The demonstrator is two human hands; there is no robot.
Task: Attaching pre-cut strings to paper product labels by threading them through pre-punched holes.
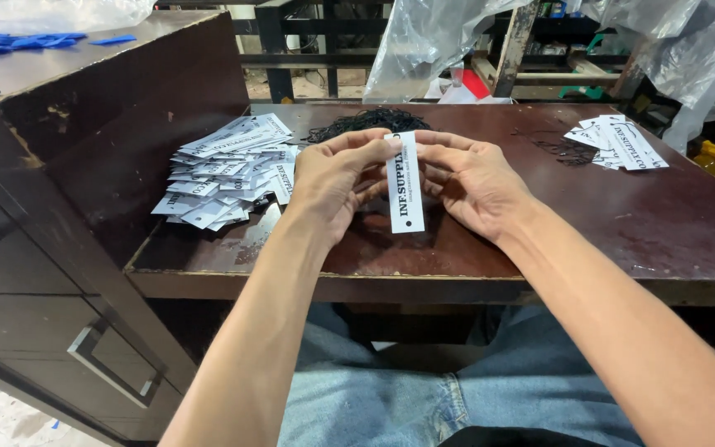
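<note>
White paper tag point(406, 194) between left hand point(337, 178) and right hand point(469, 182) fingertips

Held upright between left hand point(337, 178) and right hand point(469, 182), above the near middle of the table point(672, 223): one paper tag point(405, 184). Left on the table: heap of tags point(229, 170). Far middle, behind the hands: tangle of strings point(366, 122). Far right: smaller tag stack point(618, 142). Left of the table: drawer cabinet point(51, 273).

Dark drawer cabinet point(59, 273), clear plastic bags point(432, 37)
</note>
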